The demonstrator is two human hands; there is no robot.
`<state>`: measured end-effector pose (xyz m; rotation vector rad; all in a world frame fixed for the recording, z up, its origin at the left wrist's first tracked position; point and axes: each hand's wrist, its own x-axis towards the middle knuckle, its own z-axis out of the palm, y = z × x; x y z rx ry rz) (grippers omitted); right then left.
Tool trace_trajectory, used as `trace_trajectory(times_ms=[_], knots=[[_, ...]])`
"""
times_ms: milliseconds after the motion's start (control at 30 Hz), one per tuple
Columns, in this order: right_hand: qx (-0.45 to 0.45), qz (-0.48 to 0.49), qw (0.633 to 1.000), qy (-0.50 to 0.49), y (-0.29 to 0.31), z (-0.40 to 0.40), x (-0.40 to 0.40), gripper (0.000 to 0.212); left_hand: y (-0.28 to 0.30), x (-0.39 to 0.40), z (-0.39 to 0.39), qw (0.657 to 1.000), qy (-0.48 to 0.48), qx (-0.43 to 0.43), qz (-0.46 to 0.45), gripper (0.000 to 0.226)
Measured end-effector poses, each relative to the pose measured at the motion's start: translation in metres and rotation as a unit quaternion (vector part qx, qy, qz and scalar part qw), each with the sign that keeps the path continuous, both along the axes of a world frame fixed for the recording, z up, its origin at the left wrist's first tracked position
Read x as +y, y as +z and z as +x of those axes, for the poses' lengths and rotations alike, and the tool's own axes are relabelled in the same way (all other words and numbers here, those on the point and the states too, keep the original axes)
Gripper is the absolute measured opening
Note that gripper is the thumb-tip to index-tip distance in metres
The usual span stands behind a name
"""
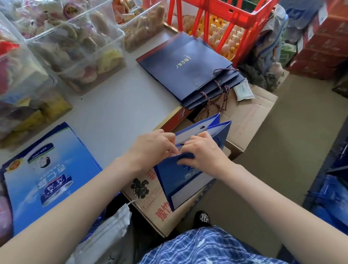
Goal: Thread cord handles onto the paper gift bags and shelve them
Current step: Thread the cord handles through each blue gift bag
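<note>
Blue paper bag (184, 178) stands open; left hand (153, 147) and right hand (203, 150) pinch its near rim, threading cord; next, knot it.

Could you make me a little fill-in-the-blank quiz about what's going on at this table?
1. Both hands work at the top edge of an open ____ paper bag.
2. The crate behind the dark navy bags is ____.
3. The navy bags lie ____ in a stack.
4. The open bag rests on a ____ box.

Missing words: blue; red; flat; cardboard
</note>
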<state>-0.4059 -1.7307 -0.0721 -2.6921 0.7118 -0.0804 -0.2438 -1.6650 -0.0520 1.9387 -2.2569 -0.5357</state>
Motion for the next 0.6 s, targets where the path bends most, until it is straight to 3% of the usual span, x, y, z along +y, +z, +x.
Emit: trace_trajectory(times_ms=[233,467,600], knots=[[-0.087,0.004,0.996,0.024,0.029,0.008,-0.013,0.019,0.034,-0.013,0.015,1.000,-0.001,0.018,-0.023,0.019],[-0.152,-0.095,0.980,0.091,0.063,0.020,-0.040,0.016,0.072,-0.035,0.036,0.996,-0.044,0.037,-0.074,0.012],[-0.161,-0.142,0.974,0.075,0.044,0.015,-0.033,0.025,0.061,-0.035,0.031,0.995,-0.049,0.034,-0.078,0.010]])
